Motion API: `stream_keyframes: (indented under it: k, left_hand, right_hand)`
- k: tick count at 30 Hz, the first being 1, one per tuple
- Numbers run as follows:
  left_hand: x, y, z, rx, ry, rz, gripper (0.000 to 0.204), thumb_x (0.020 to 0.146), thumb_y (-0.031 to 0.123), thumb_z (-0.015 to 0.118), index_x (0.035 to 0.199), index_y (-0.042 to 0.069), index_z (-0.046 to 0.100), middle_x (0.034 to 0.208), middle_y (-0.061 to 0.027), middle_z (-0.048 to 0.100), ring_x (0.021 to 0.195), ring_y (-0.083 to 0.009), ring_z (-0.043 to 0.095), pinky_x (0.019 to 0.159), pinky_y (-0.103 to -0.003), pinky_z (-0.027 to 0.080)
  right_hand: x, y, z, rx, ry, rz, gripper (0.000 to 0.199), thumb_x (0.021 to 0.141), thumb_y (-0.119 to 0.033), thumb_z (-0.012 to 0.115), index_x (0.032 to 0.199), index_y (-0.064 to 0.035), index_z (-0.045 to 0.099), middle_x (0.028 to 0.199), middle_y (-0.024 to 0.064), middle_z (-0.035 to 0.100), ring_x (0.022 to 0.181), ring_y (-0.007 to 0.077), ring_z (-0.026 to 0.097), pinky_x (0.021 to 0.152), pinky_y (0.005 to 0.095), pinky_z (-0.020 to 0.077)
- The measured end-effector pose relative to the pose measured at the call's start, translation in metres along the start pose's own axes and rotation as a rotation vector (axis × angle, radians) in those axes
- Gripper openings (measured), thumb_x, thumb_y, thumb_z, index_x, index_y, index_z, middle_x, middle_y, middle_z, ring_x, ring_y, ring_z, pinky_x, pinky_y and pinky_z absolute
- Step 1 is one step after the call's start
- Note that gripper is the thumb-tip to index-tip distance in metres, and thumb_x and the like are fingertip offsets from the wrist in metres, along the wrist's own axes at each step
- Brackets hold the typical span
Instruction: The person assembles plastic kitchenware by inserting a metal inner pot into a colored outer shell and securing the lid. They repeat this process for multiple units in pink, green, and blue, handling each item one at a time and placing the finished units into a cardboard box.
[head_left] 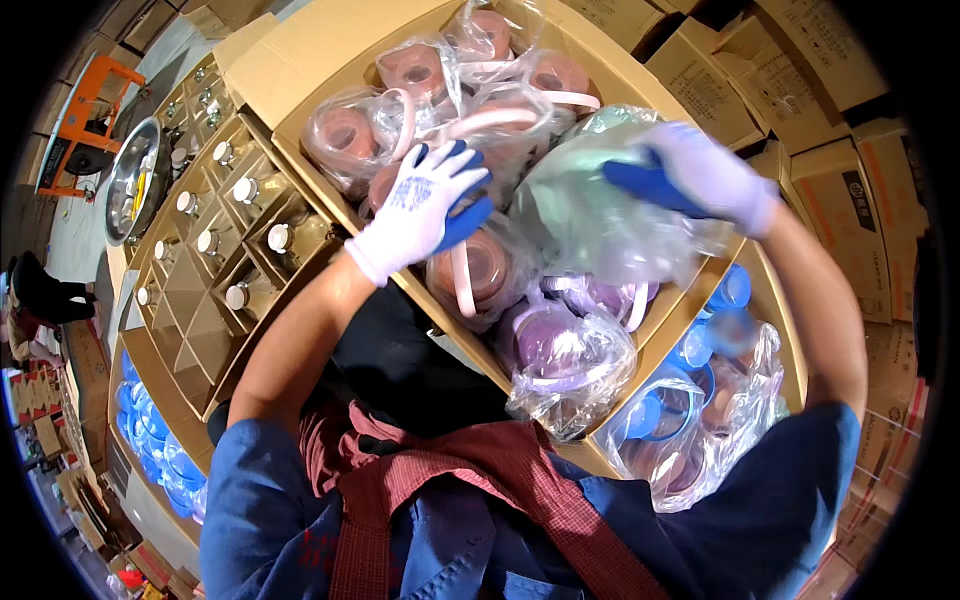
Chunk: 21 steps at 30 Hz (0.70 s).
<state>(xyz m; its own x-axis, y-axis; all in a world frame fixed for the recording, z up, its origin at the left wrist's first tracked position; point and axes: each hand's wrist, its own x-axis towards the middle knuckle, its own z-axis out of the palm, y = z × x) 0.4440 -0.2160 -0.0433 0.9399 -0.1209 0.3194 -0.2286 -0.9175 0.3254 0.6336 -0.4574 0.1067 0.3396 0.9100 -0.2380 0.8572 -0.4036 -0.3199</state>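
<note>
A large cardboard box (pixel 590 455) in front of me holds several pink containers (pixel 413 68) with loop handles, each in a clear plastic bag. Nearer to me in it lies a purple container (pixel 548 335), bagged too. My left hand (pixel 425 205), in a white glove with a blue palm, has its fingers apart over the pink containers by the box's left edge. My right hand (pixel 700 180), gloved alike and a little blurred, closes on a pale green bagged container (pixel 575 205) at the box's right side. The bag hides most of its shape.
To the left stands a divided carton (pixel 190 330) of clear bottles with white caps. Behind it are a metal bowl (pixel 137 180) and an orange frame (pixel 75 125). Blue containers (pixel 730 288) fill a box at right; blue bottles (pixel 150 440) lie lower left. Stacked cartons (pixel 840 205) line the right.
</note>
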Motion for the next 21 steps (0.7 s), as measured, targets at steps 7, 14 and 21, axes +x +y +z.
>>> stream_keyframes:
  k: [7, 14, 21]
  left_hand:
    - [-0.134, 0.052, -0.102, -0.135, 0.359, -0.559, 0.031, 0.088, 0.002, 0.062, 0.119, 0.000, 0.065, 0.122, -0.0160, 0.065, 0.120, -0.0304, 0.058, 0.104, -0.038, 0.042]
    - [-0.228, 0.133, -0.128, -0.258, 0.343, -0.650, 0.024, 0.091, 0.000, 0.056, 0.113, -0.002, 0.067, 0.113, -0.0165, 0.068, 0.111, -0.0272, 0.063, 0.100, -0.034, 0.043]
    - [-0.325, 0.171, -0.126, -0.471, 0.576, -0.881, 0.019, 0.096, 0.003, 0.055, 0.109, -0.004, 0.068, 0.103, -0.0069, 0.069, 0.093, -0.0129, 0.063, 0.086, -0.025, 0.047]
  right_hand:
    - [0.026, -0.027, 0.157, -0.419, 0.281, -0.215, 0.039, 0.088, -0.027, 0.058, 0.126, -0.0195, 0.059, 0.129, 0.0125, 0.057, 0.120, 0.0294, 0.054, 0.106, 0.0483, 0.0382]
    - [0.052, -0.051, 0.196, -0.406, 0.017, -0.610, 0.043, 0.089, -0.019, 0.051, 0.133, -0.0183, 0.054, 0.142, 0.0079, 0.050, 0.130, 0.0283, 0.047, 0.107, 0.0559, 0.0318]
    - [0.019, -0.063, 0.197, -0.935, -0.302, -0.411, 0.038, 0.089, -0.024, 0.052, 0.123, -0.0172, 0.066, 0.141, 0.0055, 0.052, 0.140, 0.0304, 0.035, 0.116, 0.0636, 0.0127]
